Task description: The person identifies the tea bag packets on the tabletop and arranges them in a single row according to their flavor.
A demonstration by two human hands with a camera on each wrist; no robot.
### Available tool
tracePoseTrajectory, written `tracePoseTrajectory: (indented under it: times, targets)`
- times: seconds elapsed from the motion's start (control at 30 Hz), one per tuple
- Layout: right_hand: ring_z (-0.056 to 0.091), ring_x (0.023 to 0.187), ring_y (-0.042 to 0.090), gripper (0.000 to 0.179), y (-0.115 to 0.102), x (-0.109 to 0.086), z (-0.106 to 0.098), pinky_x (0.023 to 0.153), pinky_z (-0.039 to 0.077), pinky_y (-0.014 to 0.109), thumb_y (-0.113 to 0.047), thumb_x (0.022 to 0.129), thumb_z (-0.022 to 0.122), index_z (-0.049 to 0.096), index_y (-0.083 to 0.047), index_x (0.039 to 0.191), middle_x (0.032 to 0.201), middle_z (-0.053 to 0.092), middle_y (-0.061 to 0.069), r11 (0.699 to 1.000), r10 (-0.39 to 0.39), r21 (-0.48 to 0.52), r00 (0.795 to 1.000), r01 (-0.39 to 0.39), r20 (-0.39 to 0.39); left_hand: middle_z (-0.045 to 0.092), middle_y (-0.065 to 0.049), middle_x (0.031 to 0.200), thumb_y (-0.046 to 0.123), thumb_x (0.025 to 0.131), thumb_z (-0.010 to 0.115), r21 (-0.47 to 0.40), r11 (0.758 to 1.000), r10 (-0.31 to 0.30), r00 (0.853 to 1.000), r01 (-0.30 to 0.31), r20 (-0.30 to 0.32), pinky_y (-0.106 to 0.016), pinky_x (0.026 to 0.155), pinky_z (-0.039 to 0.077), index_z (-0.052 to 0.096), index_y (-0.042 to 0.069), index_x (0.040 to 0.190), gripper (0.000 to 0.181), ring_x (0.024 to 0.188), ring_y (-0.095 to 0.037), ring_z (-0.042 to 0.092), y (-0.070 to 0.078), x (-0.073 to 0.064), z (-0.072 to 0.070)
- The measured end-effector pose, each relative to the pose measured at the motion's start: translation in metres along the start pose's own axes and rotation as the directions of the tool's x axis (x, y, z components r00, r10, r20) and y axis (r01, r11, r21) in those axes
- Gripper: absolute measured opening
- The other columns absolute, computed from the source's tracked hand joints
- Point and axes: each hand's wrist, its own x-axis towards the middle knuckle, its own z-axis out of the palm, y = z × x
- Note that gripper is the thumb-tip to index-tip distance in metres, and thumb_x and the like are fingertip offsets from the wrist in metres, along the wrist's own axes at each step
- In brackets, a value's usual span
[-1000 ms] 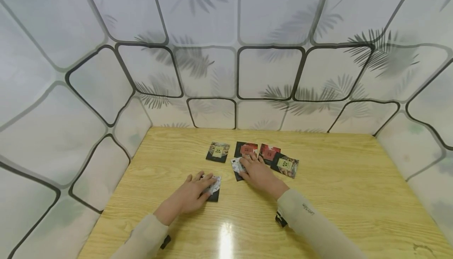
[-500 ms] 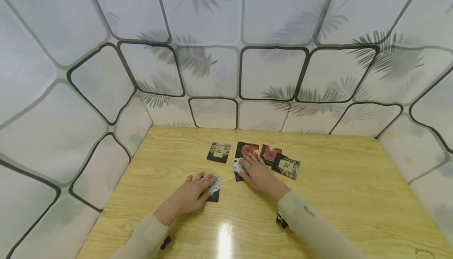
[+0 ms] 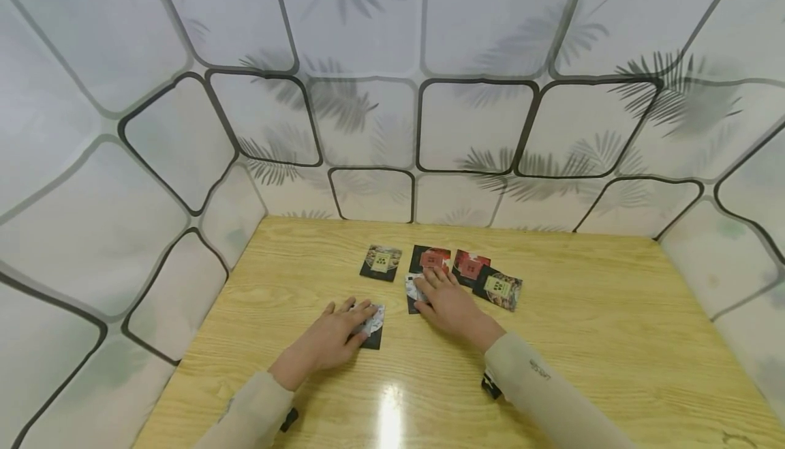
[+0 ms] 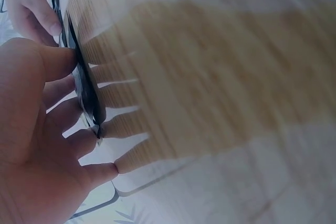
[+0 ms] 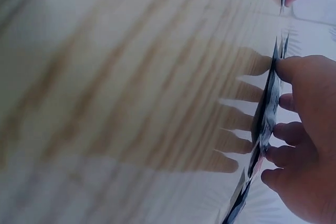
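Observation:
My left hand (image 3: pixel 328 338) rests with spread fingers on a flat black-and-white packet (image 3: pixel 374 338) on the table. In the left wrist view, the fingertips and thumb of that hand (image 4: pixel 47 124) touch the packet's (image 4: pixel 90 95) upper face. Farther forward, my right hand (image 3: pixel 450 304) lies over a similar black-and-white packet (image 3: pixel 413 306), covering its right part. Its fingertips reach the near edge of a black-and-red packet (image 3: pixel 431 259). From the right wrist, the extended fingers of that hand (image 5: pixel 310 135) press on the packet (image 5: pixel 269 100), seen edge-on.
Right of the black-and-red packet, a second red packet (image 3: pixel 471 265) is partly overlapped by a black packet with a yellow label (image 3: pixel 499 289). Another yellow-labelled packet (image 3: pixel 381 263) lies to the left. A patterned wall (image 3: pixel 362 122) borders the wooden table (image 3: pixel 613 333).

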Motion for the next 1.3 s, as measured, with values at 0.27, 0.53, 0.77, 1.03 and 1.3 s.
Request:
tracePoseTrajectory:
  times: [0.27, 0.53, 0.77, 1.03, 1.3]
  targets:
    - [0.023, 0.160, 0.047, 0.063, -0.005, -0.006, 0.000, 0.129, 0.024, 0.064, -0.043, 0.111, 0.052, 0.042, -0.008, 0.163, 0.171, 0.028, 0.025, 1.000, 0.008, 0.011, 1.000, -0.008, 0.011, 0.043, -0.011, 0.167, 0.027, 0.110, 0.056, 0.016, 1.000, 0.010, 1.000, -0.010, 0.004, -0.072, 0.121, 0.031, 0.044, 0.016, 0.163, 0.055, 0.155, -0.045, 0.037, 0.000, 0.001, 0.000]
    - [0.031, 0.157, 0.047, 0.064, -0.012, -0.014, 0.003, 0.128, 0.027, 0.063, -0.045, 0.109, 0.056, 0.046, -0.007, 0.160, 0.167, 0.035, 0.027, 0.999, -0.037, -0.040, 0.999, 0.036, -0.018, 0.042, -0.010, 0.168, 0.028, 0.110, 0.056, 0.018, 1.000, 0.011, 1.000, -0.011, 0.005, -0.072, 0.122, 0.029, 0.042, 0.016, 0.163, 0.056, 0.156, -0.044, 0.036, -0.001, 0.001, 0.001]
    - [0.036, 0.155, 0.046, 0.063, -0.023, -0.019, 0.006, 0.127, 0.029, 0.063, -0.046, 0.109, 0.055, 0.048, -0.008, 0.159, 0.166, 0.039, 0.026, 0.997, -0.068, -0.026, 0.997, 0.068, -0.021, 0.043, -0.010, 0.168, 0.027, 0.110, 0.055, 0.020, 1.000, 0.007, 1.000, -0.007, -0.002, -0.071, 0.122, 0.030, 0.042, 0.016, 0.163, 0.056, 0.156, -0.044, 0.036, -0.001, 0.000, 0.002]
    - [0.038, 0.155, 0.043, 0.064, -0.033, -0.023, 0.015, 0.126, 0.032, 0.061, -0.050, 0.109, 0.053, 0.049, -0.010, 0.159, 0.165, 0.042, 0.023, 0.993, -0.095, -0.069, 0.995, 0.093, -0.020, 0.042, -0.010, 0.168, 0.028, 0.110, 0.056, 0.016, 1.000, 0.002, 1.000, -0.002, 0.000, -0.072, 0.123, 0.029, 0.042, 0.016, 0.163, 0.056, 0.157, -0.043, 0.035, 0.000, -0.001, 0.002]
    - [0.049, 0.148, 0.042, 0.063, -0.045, -0.028, 0.017, 0.118, 0.045, 0.060, -0.052, 0.107, 0.055, 0.054, -0.012, 0.156, 0.160, 0.050, 0.023, 0.984, -0.104, -0.150, 0.994, 0.098, -0.030, 0.041, -0.008, 0.169, 0.029, 0.110, 0.057, 0.018, 1.000, -0.013, 1.000, 0.013, 0.009, -0.071, 0.123, 0.029, 0.042, 0.017, 0.163, 0.057, 0.157, -0.042, 0.034, 0.001, 0.000, 0.002]
